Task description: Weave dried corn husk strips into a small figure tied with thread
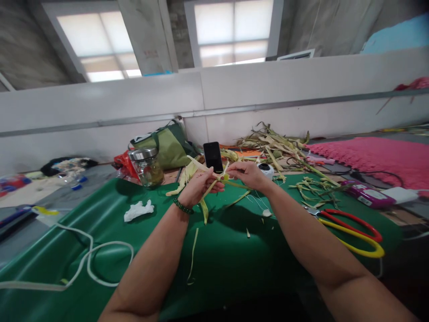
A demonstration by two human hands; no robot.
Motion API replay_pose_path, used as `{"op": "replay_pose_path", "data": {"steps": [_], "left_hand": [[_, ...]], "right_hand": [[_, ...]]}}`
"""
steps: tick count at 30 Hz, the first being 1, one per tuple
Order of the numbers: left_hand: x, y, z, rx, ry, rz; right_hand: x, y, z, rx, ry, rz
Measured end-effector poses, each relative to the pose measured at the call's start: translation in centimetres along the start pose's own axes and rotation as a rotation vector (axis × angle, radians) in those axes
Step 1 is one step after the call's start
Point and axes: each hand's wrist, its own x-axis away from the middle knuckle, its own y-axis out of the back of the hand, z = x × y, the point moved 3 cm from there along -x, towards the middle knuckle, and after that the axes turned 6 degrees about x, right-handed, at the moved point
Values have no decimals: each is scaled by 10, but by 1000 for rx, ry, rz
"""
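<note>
Both my hands meet above the green mat (pixel 214 250), working pale yellow-green leaf strips (pixel 189 175). My left hand (pixel 200 187), with a green bead bracelet at the wrist, is closed around a bunch of the strips, whose loose ends hang toward the mat. My right hand (pixel 247 173) pinches the strips' other ends just to the right. A thin strip (pixel 192 256) and small scraps lie on the mat below my hands.
A pile of dried leaves (pixel 278 150) lies behind, with a black phone (pixel 213 156) standing by the white partition. A glass jar (pixel 146 166), green bag (pixel 169 145), crumpled tissue (pixel 138 210), white cord (pixel 87 264), red-and-yellow scissors (pixel 351 230) and pink knitted cloth (pixel 375 156) surround the mat.
</note>
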Motion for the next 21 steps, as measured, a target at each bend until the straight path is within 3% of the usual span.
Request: {"op": "replay_pose_path", "data": {"steps": [9, 15, 17, 20, 21], "left_hand": [[-2, 3, 3, -129, -115, 24], [-2, 4, 5, -194, -121, 65], [-6, 8, 5, -149, -151, -22], [-10, 14, 6, -4, -216, -184], [-11, 15, 6, 43, -230, -215]], "right_hand": [[1, 2, 8, 65, 21, -25], [1, 4, 8, 139, 59, -18], [1, 9, 10, 166, 83, -115], [5, 17, 21, 261, 66, -464], [7, 15, 25, 292, 42, -526]]}}
